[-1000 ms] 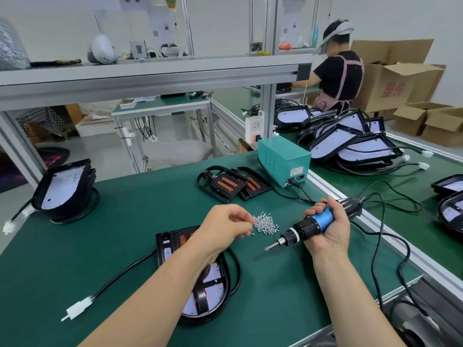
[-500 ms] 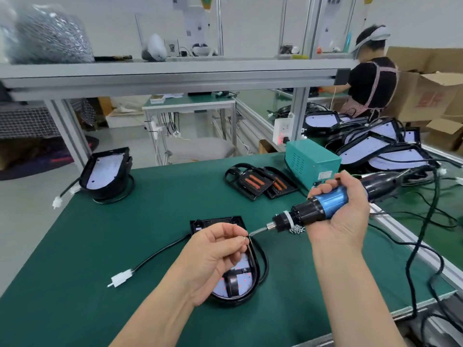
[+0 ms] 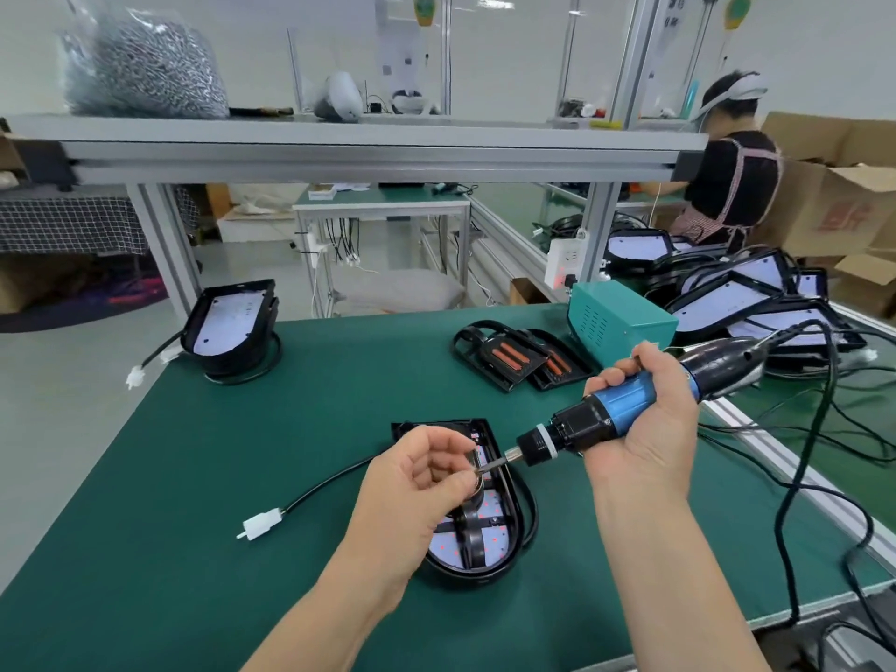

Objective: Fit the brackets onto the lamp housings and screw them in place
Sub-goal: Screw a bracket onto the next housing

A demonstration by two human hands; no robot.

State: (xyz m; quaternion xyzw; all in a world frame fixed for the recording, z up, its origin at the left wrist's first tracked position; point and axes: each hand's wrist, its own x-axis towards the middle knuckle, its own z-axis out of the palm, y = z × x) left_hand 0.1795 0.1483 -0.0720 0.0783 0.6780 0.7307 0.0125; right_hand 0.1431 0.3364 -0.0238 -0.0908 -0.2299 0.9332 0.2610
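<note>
Vs 1 s ago, left hand point(image 3: 426, 482) & blue-and-black cylindrical electric screwdriver point(image 3: 616, 414) have met mid-frame: thumb & forefinger pinch its thin steel bit point(image 3: 490, 465); screw there too small to tell. Right hand point(image 3: 649, 429) wraps fully round the smooth barrel. Glossy black rounded plastic lamp housing point(image 3: 477, 576), w/ black bracket strap point(image 3: 469, 540) across it, lies lower centre on matte green table mat point(image 3: 242, 429).

- An electric screwdriver point(image 3: 616, 414) is gripped in the right hand point(image 3: 649, 438), with its bit pointed left and slightly down.
- A small screw point(image 3: 481, 470) is pinched by the left hand point(image 3: 417, 482) at the bit's tip.
- Beneath them, a lamp housing point(image 3: 504, 550) is laid on the green table point(image 3: 242, 453), with a black bracket point(image 3: 472, 538) seated in it.
- Two spare brackets point(image 3: 509, 356) are seen beside a teal box point(image 3: 620, 322).
</note>
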